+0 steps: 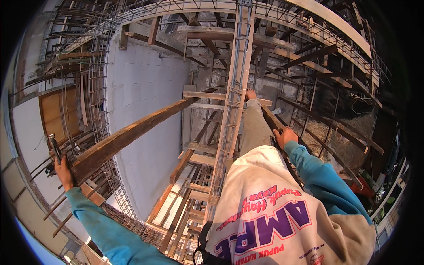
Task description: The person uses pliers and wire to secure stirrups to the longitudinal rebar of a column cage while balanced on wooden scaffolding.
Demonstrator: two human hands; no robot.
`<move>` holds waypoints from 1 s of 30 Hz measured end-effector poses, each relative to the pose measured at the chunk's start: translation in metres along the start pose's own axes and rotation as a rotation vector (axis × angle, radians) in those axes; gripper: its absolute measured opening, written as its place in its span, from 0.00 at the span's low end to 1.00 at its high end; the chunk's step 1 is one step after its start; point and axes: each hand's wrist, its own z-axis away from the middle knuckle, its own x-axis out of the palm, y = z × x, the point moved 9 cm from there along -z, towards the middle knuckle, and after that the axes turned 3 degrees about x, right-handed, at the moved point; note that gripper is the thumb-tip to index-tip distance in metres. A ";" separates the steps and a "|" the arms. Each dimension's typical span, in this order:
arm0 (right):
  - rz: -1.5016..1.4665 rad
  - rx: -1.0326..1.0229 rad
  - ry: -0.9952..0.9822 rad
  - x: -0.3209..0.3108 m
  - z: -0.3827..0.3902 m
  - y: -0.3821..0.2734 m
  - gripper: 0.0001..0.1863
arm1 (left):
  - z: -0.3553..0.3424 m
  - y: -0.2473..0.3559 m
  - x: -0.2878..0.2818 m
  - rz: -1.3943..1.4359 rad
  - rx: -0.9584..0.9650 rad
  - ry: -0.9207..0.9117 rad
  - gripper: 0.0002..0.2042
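Note:
At the far left, my left hand [63, 171] is closed around a slim dark hand tool [54, 148] that sticks up with a metallic top; its exact kind is too small to tell. That hand is beside the near end of a thick brown wooden beam [132, 132], which slants away toward the middle. My right hand [286, 136] grips the edge of a dark timber [272, 120] by my leg. Between my hands runs a long wooden formwork trough [226, 132] with a steel rebar cage [238, 57] inside. My bare foot [251, 94] rests near the trough.
I am high up on timber scaffolding; short crosspieces [203, 159] support the trough, with a deep drop below. A pale wall [145, 84] stands left of centre. An upright rebar column [98, 88] rises beside it. More formwork [190, 7] curves across the far side, and dark poles [331, 126] crowd the right.

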 end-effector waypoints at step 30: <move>-0.197 0.044 0.014 0.018 -0.010 0.016 0.18 | 0.017 0.007 -0.002 -0.067 -0.189 0.052 0.15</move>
